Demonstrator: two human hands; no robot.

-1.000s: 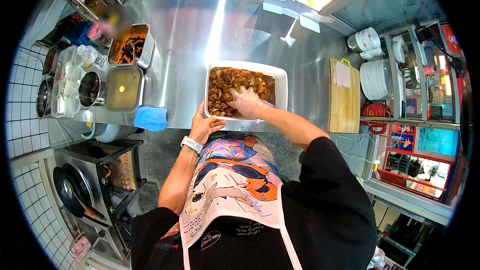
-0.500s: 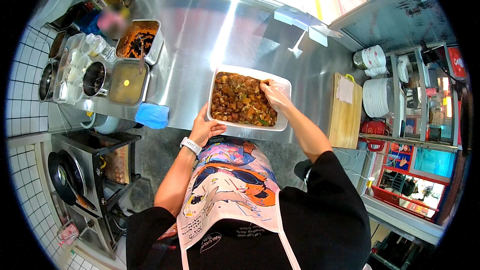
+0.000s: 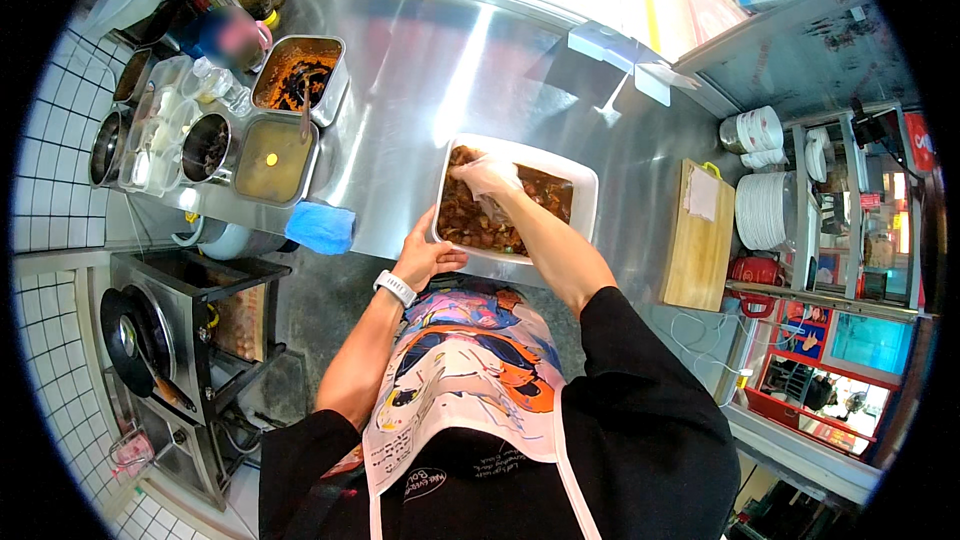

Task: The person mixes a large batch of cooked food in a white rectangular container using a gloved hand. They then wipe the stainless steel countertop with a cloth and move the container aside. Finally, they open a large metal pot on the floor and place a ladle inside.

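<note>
A white rectangular tray (image 3: 586, 202) stands at the near edge of the steel counter. In it lies a brown, saucy mix of diced food (image 3: 470, 225). My left hand (image 3: 428, 256) grips the tray's near left corner, thumb along the side wall and fingers along the near wall. My right hand (image 3: 488, 180), which seems to wear a thin clear glove, reaches over the near wall into the food at the tray's far left. Its fingertips are sunk in the mix, so their closure is hidden. Sauce pools at the tray's right part.
On the left are a pan of red-orange sauce (image 3: 270, 90) with a utensil, a pan of yellowish liquid (image 3: 260, 165) and a blue cloth (image 3: 320, 228). To the right stand a wooden board (image 3: 690, 250) and stacked white plates (image 3: 762, 212). A wok (image 3: 135, 340) is at lower left.
My right hand has moved from the tray's right side to its far left, pushing into the food. The food now sits more to the left. My left hand stays at the corner.
</note>
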